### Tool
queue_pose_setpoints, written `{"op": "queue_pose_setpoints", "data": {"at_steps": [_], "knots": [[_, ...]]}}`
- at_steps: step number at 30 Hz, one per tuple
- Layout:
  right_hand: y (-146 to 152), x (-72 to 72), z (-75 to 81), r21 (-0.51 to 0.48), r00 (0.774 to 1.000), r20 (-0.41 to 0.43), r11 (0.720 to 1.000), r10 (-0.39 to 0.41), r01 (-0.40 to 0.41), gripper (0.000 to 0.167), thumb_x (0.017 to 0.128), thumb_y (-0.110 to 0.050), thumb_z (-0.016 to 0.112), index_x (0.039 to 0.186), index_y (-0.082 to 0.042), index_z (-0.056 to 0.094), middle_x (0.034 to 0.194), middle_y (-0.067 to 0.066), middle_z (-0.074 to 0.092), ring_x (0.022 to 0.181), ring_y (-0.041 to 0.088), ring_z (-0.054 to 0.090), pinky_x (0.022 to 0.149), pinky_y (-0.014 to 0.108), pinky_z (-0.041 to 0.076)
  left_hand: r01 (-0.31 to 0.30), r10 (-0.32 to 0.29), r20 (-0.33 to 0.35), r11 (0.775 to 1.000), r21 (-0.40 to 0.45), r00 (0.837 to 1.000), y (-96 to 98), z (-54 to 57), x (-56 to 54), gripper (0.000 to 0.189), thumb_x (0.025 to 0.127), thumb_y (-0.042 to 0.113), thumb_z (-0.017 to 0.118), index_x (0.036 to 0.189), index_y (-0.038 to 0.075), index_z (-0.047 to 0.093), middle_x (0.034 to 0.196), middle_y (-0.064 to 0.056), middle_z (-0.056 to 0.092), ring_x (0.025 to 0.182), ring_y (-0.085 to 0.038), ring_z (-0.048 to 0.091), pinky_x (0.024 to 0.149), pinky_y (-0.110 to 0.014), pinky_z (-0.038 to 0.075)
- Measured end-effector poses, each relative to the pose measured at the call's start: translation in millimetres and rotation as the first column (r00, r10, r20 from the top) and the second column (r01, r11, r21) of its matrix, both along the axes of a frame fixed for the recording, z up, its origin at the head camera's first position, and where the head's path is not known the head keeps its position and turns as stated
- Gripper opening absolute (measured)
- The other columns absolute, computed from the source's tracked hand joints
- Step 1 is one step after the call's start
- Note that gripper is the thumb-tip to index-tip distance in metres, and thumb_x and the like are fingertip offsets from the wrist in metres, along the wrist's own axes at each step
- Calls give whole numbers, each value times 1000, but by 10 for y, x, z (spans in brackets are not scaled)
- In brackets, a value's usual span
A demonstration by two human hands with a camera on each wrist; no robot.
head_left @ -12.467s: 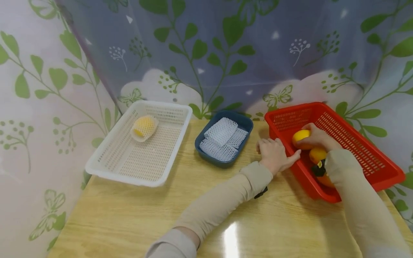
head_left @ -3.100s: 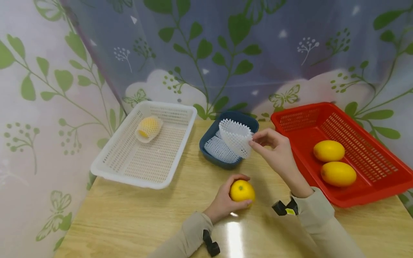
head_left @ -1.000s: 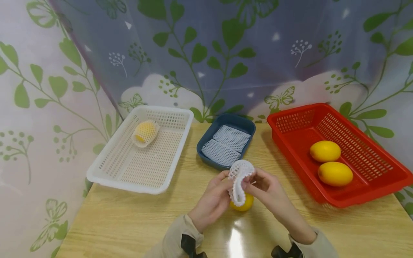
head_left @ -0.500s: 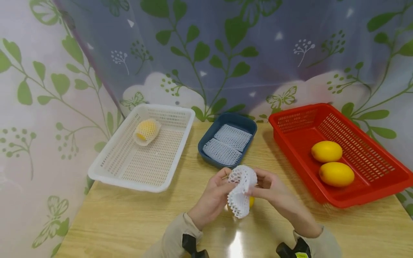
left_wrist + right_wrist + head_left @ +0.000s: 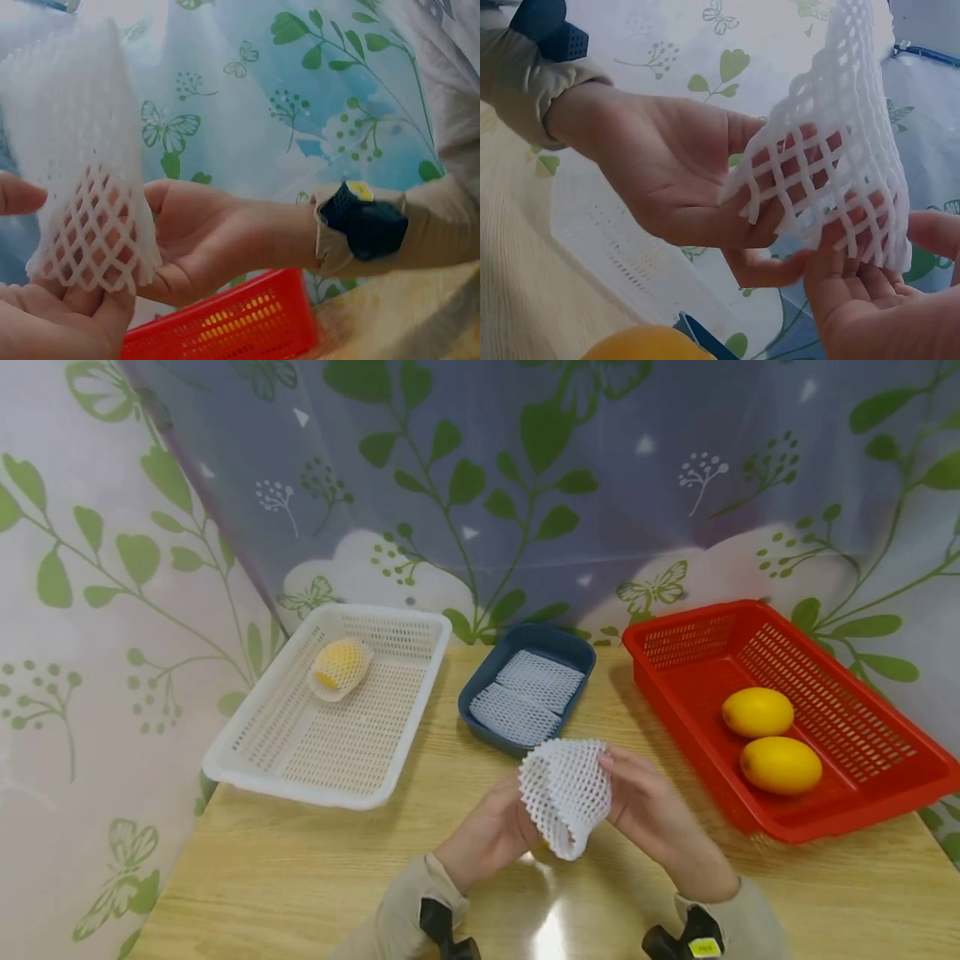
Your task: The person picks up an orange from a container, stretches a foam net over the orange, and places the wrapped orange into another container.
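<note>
Both hands hold a white foam net sleeve (image 5: 570, 793) over the near middle of the table, its mouth spread wide. The left hand (image 5: 495, 831) holds it from the left; in the right wrist view its fingers show through the mesh. The right hand (image 5: 660, 822) holds the right side, thumb at the upper rim and fingers at the mesh. A yellow oval fruit (image 5: 649, 346) sits below the hands, almost hidden by the sleeve in the head view. More flat foam net sleeves (image 5: 525, 697) lie in a dark blue tray (image 5: 472, 720) just beyond the hands.
On the left stands a white plastic basket (image 5: 300, 795) with one yellow fruit in a foam net (image 5: 340, 668). To the right, a red plastic basket (image 5: 697, 756) holds two bare yellow fruits (image 5: 780, 766). A patterned curtain (image 5: 480, 485) hangs behind the wooden table (image 5: 300, 877).
The right hand took the sleeve from the blue tray and brought it to the left hand, which let go of the fruit. The sleeve's mouth has since been turned and pulled wider.
</note>
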State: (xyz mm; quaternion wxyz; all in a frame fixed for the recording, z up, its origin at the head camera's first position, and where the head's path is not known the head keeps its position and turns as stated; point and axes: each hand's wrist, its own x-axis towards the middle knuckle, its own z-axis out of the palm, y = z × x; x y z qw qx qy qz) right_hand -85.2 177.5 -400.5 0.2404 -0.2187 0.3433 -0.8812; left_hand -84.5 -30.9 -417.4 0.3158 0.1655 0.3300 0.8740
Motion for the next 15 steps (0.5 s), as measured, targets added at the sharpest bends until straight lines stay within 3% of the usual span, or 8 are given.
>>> {"op": "queue_pose_setpoints", "data": {"at_steps": [2,5,7,9,15], "knots": [[-13,-15,-9,-51,1000,24,999,20,-19,47,107,-6,18,117,-3,64,104,6,68,88,15,63,77,25,53,60,-60,-4,998,23,998,-2,-5,-8,24,98,14,46,112,10,65,100,1,69,87,-8,66,78,-23,53],[-34,-40,-34,-93,998,19,994,66,-64,44,108,-9,19,113,-5,63,93,5,66,63,15,49,58,21,42,89,-89,-2,996,30,996,-4,-25,-21,28,96,9,43,111,8,66,101,1,69,88,-8,65,78,-22,53],[-41,-55,-59,-96,995,-6,991,95,-95,43,109,-12,18,109,-5,61,79,3,59,52,17,32,48,23,27,66,-67,19,997,29,998,-4,-41,-28,29,97,7,41,110,8,67,106,2,68,92,-7,63,80,-20,52],[-41,-66,-92,-68,995,-12,993,94,-95,42,109,-14,19,106,-7,61,71,3,51,50,20,20,46,27,17,30,-32,46,999,34,998,-3,-62,-38,31,99,5,38,111,10,66,106,3,66,94,-7,61,82,-20,50],[-15,-77,-215,49,998,64,999,8,-11,40,110,-15,23,95,-13,60,62,1,38,50,16,24,47,26,15,-91,86,143,996,22,986,-14,-127,-82,28,102,6,34,117,11,57,112,1,60,99,-10,57,87,-23,47]]}}
